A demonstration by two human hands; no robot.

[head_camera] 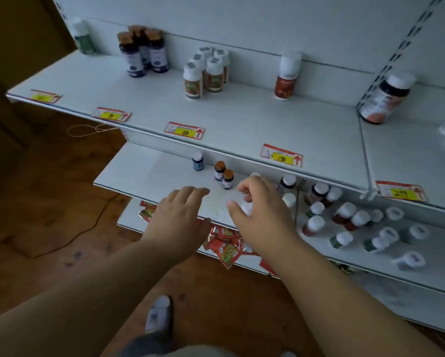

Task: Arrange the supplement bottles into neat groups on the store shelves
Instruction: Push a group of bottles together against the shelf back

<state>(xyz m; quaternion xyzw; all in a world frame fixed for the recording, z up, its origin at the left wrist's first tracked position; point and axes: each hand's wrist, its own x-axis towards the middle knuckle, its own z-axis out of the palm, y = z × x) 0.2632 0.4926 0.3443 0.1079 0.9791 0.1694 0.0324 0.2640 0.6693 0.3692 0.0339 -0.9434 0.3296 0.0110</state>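
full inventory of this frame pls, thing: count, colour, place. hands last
dark bottles: 3, brown caps, top shelf left, clustered
green bottle: 1, white cap, top shelf far left
orange-label bottles: about 5, white caps, top shelf centre
red bottle: 1, white cap, top shelf, alone
large jar: 1, dark with white lid, right bay
price tags: 5, red and yellow, shelf edges
blue bottle: 1, middle shelf
small brown-capped bottles: 2, middle shelf, side by side
mixed bottles: many, white caps, red or green bodies, middle shelf right, ungrouped
red sachets: pile, lower shelf
left hand: fingers straight, over middle shelf edge
right hand: fingers curled round a white-capped bottle, mostly hidden
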